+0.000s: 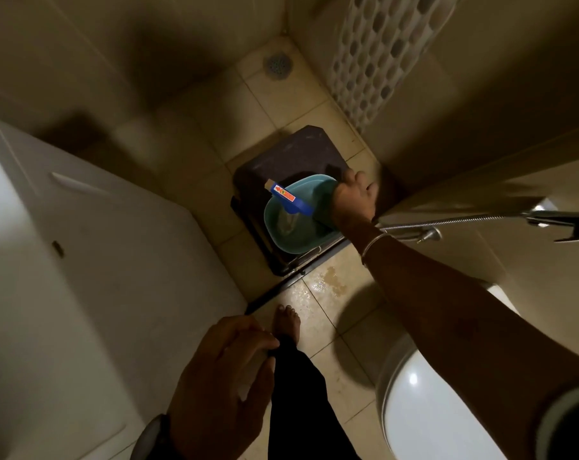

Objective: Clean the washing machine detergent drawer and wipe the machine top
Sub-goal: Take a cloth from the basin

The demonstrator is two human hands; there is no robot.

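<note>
Left hand (221,370): nearest the camera, bottom centre of the frame, fingers spread and relaxed, holding nothing, hovering above the dark trouser leg.
Right hand (352,200): reached far out to mid-frame right, fingers curled over the rim of the basin (298,217); the fingertips are hidden behind the rim, so how deep the grip goes cannot be told.
Basin: teal, round, sitting on the dark stool (291,154) on the shower floor, tilted a little toward the upper right.
Drawer (291,199): the blue piece with a red-and-white label lies inside the basin, its long axis running from upper left to lower right across the bowl; its pale end pokes over the basin's upper-left rim.
Key relation: drawer lies just left of the right hand's fingers, with its near end toward the wrist; the right hand is by far the closer one, the left is well apart.
Machine (82,260): white body filling the left of the frame; its top is not clearly shown.
Hose (447,222): chrome hand-shower line crossing at right, just beside the right wrist.
Count: one drawer, one basin, one stool, two hands, one bare foot (286,322), one toilet (431,410) at lower right, one floor drain (278,64) at top centre.
Judgement: drawer looks to be at the rinsing or soaking stage; wiping the top seems not yet begun.
Risk: wet floor patch near the foot could be slippery.
</note>
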